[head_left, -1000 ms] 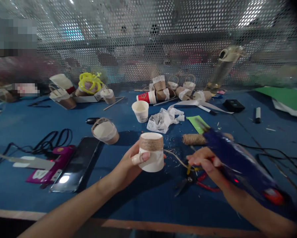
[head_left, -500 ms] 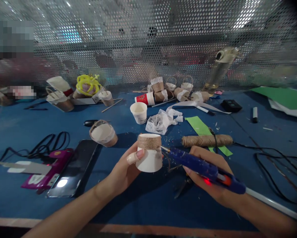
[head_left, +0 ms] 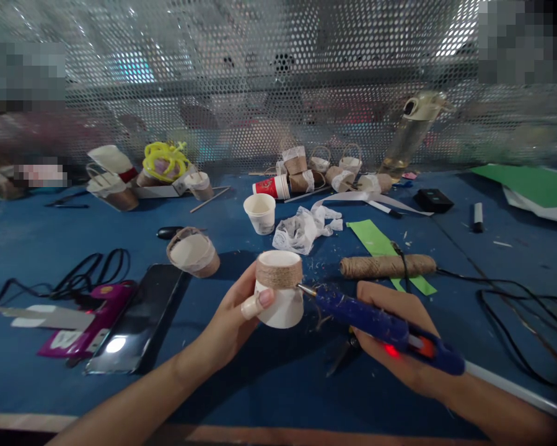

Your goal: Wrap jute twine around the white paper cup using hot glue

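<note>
Thumb in front and fingers behind, my left hand (head_left: pixel 241 310) grips a white paper cup (head_left: pixel 282 313) held upside down above the table. Brown twine (head_left: pixel 279 274) is wound in a band around the cup's upper part. My right hand (head_left: pixel 399 328) is wrapped around a blue hot glue gun (head_left: pixel 362 316), which has a red light glowing and a white glue stick in its rear. The gun's metal tip is at the cup's right side, by the lower edge of the twine band. Loose twine hangs near the cup's right side.
A twine roll (head_left: pixel 385 266) lies on green paper strips to the right. White lace (head_left: pixel 306 229), a paper cup (head_left: pixel 260 214) and a twine-covered cup (head_left: pixel 194 251) stand beyond my hands. A phone (head_left: pixel 134 319) and a purple glue gun (head_left: pixel 92 322) lie left. Dark scissors (head_left: pixel 341 356) sit below the gun.
The glue gun's tip has moved slightly down and left along the cup to the lower edge of the twine. The cup has tilted a little, showing more of its top.
</note>
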Tool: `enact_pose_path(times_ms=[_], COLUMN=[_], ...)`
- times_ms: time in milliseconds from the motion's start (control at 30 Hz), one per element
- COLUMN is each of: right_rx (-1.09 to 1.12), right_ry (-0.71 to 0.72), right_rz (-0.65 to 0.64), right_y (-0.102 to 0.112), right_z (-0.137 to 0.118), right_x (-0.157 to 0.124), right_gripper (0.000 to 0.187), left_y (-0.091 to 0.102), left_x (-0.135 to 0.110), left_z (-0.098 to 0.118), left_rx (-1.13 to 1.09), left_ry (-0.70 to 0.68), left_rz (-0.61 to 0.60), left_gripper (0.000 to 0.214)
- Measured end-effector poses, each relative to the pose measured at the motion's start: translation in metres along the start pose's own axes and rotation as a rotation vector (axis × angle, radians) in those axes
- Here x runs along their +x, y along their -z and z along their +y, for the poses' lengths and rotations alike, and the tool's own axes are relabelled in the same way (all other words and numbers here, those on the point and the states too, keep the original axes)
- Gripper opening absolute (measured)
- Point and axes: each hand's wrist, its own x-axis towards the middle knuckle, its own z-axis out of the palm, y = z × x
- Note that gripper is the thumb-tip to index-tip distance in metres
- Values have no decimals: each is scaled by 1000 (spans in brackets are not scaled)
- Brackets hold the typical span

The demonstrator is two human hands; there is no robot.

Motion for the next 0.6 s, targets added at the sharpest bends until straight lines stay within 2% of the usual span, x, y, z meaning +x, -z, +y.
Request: enact_pose_path(times_ms=[400,600], right_rx=[-4,-14], right_ry=[-39,-22], right_rz=[-7,-21], right_y=[1,0], right_z=[3,2], right_x=[2,0], right_gripper=[20,19], left_y=[4,6], left_x=[-2,-2], left_z=[-2,-4], left_rx=[57,55], left_ry=[6,-7], left_rz=[14,35], left_gripper=[49,58])
